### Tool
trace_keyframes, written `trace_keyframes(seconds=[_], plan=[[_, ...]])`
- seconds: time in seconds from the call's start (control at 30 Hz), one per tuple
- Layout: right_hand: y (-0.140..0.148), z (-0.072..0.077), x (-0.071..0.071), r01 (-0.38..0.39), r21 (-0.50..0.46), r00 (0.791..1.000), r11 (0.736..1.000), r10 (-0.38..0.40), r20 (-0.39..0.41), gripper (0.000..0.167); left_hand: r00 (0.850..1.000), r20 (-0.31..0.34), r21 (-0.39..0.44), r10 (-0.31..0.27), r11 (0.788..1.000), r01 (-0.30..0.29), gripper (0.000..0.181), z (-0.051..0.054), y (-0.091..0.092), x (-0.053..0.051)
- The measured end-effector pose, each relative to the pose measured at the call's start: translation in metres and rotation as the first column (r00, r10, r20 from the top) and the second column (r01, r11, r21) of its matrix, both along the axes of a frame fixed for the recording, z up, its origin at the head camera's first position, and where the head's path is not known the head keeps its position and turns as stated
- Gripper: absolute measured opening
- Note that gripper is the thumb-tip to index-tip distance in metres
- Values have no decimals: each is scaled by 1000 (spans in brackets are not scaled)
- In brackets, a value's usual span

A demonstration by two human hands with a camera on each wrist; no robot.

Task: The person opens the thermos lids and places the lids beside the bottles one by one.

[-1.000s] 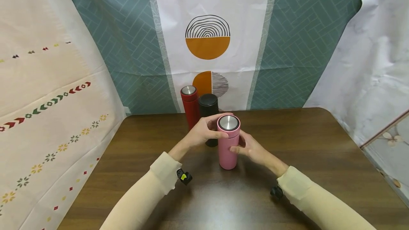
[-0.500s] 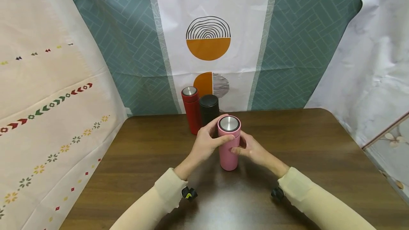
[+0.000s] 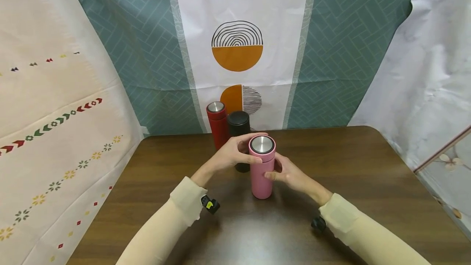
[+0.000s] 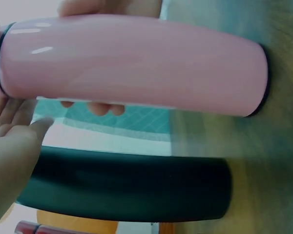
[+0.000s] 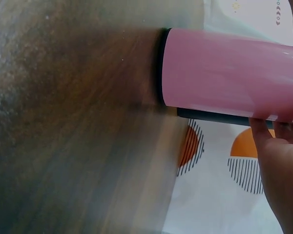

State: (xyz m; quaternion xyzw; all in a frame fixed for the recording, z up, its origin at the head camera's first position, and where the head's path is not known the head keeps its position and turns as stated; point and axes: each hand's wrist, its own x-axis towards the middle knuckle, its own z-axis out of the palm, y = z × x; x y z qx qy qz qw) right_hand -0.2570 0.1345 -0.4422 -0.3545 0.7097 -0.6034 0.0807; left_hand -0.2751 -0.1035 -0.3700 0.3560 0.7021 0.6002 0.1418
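Note:
A pink thermos flask (image 3: 262,185) with a steel-topped lid (image 3: 262,145) stands upright on the wooden table, in the middle of the head view. My left hand (image 3: 232,152) holds the lid from the left, thumb across its front and fingers round the back. Lower down, my right hand (image 3: 290,174) grips the flask's body from the right, its thumb on the front. In the left wrist view, the pink body (image 4: 136,63) lies across the picture with a dark ring at its base. Part of the right hand (image 5: 285,170) shows below the flask in the right wrist view.
Just behind the left hand stands a black flask (image 3: 239,124), partly covered by it. A red flask (image 3: 218,128) is to its left, near the back edge. Patterned cloth (image 3: 235,77) hangs behind the table (image 3: 331,154), with more cloth at both sides.
My left hand and wrist swung down toward me half a second ago, then back up and left, staying at the lid. The right hand keeps its hold, and the flask stays in place.

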Motion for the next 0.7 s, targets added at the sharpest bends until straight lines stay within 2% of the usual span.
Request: trace_keyframes(seconds=[0.2,0.5,0.6,0.7], plan=[[-2,-3,2,-1,-25,1000,1000,1,-2,66,996,-9,61,92,994,-91,61,-10,5,9],[-2,-2,2,-1,-40,1000,999,0,-10,68,980,-40,128,194,974,-188,62,-16,14,20],[-2,-2,3,3,-39,1000,999,-4,-14,68,969,-66,138,239,964,-229,64,-17,16,26],[-2,-2,4,7,-36,1000,999,-7,-14,68,944,-101,137,314,944,-299,68,-19,19,34]])
